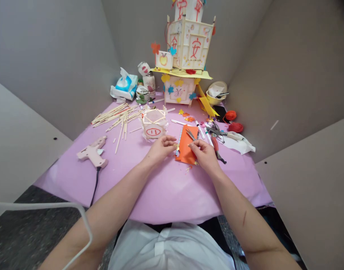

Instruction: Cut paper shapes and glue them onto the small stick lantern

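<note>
orange paper (pixel 184 150) is lying on the table (pixel 166 191) between both hands. left hand (pixel 161 150) has its grip pinched on a tiny yellow bit (pixel 177 147) by the paper's edge. right hand (pixel 205 153) is over the other side (can't tell if that grip has anything in it), scissors (pixel 191 134) right by it. little stick-and-paper frame (pixel 153 123) just past the left hand, pink glue gun (pixel 93 152) further left, tall paper tower (pixel 186 60) at the back.

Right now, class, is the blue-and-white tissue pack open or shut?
Open: a white tissue sticks up out of the top of the tissue pack.
</note>
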Tool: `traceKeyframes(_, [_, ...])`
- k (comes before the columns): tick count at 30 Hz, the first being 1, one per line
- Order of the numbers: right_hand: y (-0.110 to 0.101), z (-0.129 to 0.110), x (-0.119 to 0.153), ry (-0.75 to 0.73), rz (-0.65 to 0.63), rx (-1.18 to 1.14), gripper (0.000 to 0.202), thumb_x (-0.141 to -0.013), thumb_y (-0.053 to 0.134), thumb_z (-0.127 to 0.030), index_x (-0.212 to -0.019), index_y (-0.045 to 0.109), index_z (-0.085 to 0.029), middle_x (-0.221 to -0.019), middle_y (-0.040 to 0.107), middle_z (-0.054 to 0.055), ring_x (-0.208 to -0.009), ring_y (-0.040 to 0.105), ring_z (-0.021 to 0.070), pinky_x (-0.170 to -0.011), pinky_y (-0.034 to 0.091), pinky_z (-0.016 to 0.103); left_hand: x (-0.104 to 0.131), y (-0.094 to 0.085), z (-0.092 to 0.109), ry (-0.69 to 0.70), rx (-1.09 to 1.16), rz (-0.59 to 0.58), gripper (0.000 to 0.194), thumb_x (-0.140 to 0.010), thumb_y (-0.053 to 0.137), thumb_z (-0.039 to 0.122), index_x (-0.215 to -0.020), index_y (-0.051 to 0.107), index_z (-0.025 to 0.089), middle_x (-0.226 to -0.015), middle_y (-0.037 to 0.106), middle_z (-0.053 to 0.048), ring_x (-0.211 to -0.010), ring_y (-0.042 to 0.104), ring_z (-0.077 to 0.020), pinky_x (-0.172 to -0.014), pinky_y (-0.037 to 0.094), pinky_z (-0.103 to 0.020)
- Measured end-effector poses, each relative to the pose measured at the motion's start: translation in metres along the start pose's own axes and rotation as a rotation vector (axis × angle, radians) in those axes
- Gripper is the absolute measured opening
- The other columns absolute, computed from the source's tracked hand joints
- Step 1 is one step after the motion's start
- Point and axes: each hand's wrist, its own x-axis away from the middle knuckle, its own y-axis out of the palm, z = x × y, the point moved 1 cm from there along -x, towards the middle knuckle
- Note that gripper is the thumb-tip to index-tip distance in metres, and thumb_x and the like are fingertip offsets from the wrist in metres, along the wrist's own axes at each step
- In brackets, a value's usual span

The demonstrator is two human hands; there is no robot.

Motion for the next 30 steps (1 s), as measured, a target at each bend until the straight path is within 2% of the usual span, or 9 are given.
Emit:
traceKeyframes(7, [0.001,0.003,0.000,-0.003,-0.010,-0.017,0.023,-0.079,0.058,-0.040,-0.070,0.058,-0.019,-0.067,0.052,-0.002,-0.061,0.044,0.0118,-0.059,0.035,0.024,0.005,0.006,0.003,-0.084,0.175,-0.016,0.018,-0.066,0.070,0.017,-0.081,0.061,0.014,-0.078,0.063,-0.002,-0.063,0.058,-0.0075,-0.064,0.047,-0.024])
traceKeyframes(12, [0.003,0.002,0.001,-0.034,-0.031,-0.036,0.024,-0.079,0.058,-0.040,-0.068,0.055,-0.019,-0.065,0.050,-0.003,-0.059,0.043,0.0117,-0.058,0.034,0.024,0.009,0.011,0.004,-0.119,0.287,-0.095,0.021,-0.068,0.070,0.017,-0.081,0.053,0.017,-0.065,0.060,0.002,-0.058,0.057,-0.0072,-0.058,0.043,-0.020])
traceKeyframes(15, [0.004,0.002,0.002,-0.038,-0.051,-0.048,0.024,-0.080,0.057,-0.040,-0.069,0.056,-0.019,-0.066,0.050,-0.002,-0.059,0.042,0.0117,-0.058,0.034,0.024,0.010,0.013,0.002,-0.123,0.311,-0.152,0.017,-0.067,0.067,0.013,-0.075,0.053,0.016,-0.061,0.057,0.002,-0.058,0.055,-0.0069,-0.057,0.042,-0.019])
traceKeyframes(18, [0.004,0.001,0.002,-0.039,-0.057,-0.051,0.024,-0.080,0.058,-0.039,-0.069,0.056,-0.018,-0.067,0.050,-0.002,-0.061,0.043,0.0118,-0.058,0.034,0.024,0.010,0.014,0.002,-0.149,0.330,-0.170,0.010,-0.065,0.061,0.007,-0.073,0.059,0.012,-0.067,0.059,-0.001,-0.061,0.055,-0.0065,-0.060,0.043,-0.019])
traceKeyframes(23, [0.004,0.001,0.002,-0.011,-0.047,-0.058,0.024,-0.080,0.058,-0.041,-0.072,0.057,-0.018,-0.066,0.049,-0.003,-0.058,0.040,0.0107,-0.056,0.032,0.024,0.009,0.016,0.003,-0.121,0.398,-0.162,0.025,-0.058,0.060,0.001,-0.081,0.064,0.010,-0.082,0.064,-0.003,-0.067,0.058,-0.0067,-0.064,0.044,-0.019])
traceKeyframes(27, [0.003,0.001,0.002,-0.016,-0.049,-0.055,0.024,-0.080,0.058,-0.041,-0.072,0.058,-0.018,-0.066,0.049,-0.003,-0.059,0.041,0.0107,-0.058,0.033,0.024,0.009,0.018,0.000,-0.121,0.396,-0.132,0.018,-0.065,0.071,0.011,-0.081,0.063,0.010,-0.078,0.065,-0.004,-0.066,0.059,-0.0069,-0.066,0.045,-0.020])
traceKeyframes(30, [0.003,0.001,0.002,-0.029,-0.050,-0.063,0.024,-0.081,0.057,-0.040,-0.073,0.058,-0.018,-0.067,0.050,-0.002,-0.061,0.042,0.0111,-0.059,0.033,0.024,0.009,0.018,-0.003,-0.130,0.391,-0.130,0.019,-0.069,0.074,0.020,-0.081,0.062,0.011,-0.084,0.068,-0.007,-0.074,0.063,-0.0098,-0.071,0.048,-0.021])
